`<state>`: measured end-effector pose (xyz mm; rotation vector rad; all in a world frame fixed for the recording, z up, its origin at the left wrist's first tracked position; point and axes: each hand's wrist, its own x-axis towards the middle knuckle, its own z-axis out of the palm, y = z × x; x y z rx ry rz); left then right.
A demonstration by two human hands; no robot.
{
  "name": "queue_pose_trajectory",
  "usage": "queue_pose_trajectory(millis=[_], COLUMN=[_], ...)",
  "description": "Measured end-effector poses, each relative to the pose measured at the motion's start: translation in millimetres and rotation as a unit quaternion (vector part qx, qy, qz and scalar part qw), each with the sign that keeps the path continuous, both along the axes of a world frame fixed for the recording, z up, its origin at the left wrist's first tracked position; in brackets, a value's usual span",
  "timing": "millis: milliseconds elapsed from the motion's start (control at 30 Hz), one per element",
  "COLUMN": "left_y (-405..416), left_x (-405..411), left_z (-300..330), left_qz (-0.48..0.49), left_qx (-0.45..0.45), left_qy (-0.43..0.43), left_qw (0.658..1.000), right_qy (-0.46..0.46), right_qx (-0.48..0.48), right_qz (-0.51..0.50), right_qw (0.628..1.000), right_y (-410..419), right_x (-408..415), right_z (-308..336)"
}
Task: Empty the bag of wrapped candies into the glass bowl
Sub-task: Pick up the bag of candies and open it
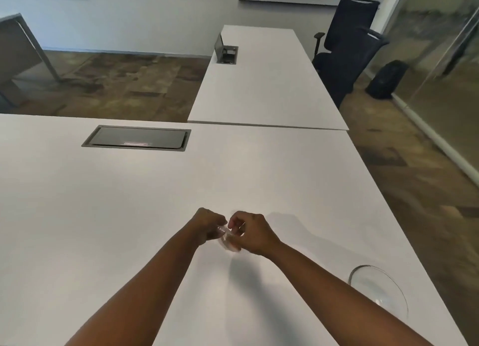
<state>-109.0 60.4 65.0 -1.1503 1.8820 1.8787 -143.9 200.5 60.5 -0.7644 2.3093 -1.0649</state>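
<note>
Glass bowl [379, 291] near right; both hands' fingers [234, 222] pinch clear bag [228, 239].

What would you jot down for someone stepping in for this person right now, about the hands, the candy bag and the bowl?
Left hand and right hand: both pinch the small clear bag, held above the white table, apparently working at its top.
Glass bowl: on the table near the right forearm, looks empty.
Done: bag picked up.
Left: open it if still sealed, carry it over the bowl, tip the candies in. The candies themselves are too blurred to make out.
</note>
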Motion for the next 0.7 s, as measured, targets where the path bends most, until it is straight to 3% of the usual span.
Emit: queue_pose_trajectory(millis=[200,400,500,700], left_y=[22.0,41.8,53.1,65.9], left_x=[-21.5,-31.3,-34.4,-37.3], left_z=[18.7,22.5,24.3,23.1], left_qz=[0.038,-0.030,-0.094,-0.118], left_qx=[0.093,0.000,0.002,-0.001], left_qy=[0.046,0.075,0.069,0.082], left_qw=[0.994,0.997,0.993,0.990], right_qy=[-0.047,-0.152,-0.199,-0.255], right_qx=[-0.028,-0.079,-0.108,-0.120], right_qz=[-0.097,-0.237,-0.295,-0.285], right_qw=[0.994,0.956,0.928,0.916], right_y=[20.5,37.0,43.4,47.0], right_x=[-19.8,-35.7,-40.0,-42.5], right_z=[15.6,19.8,24.4,31.6])
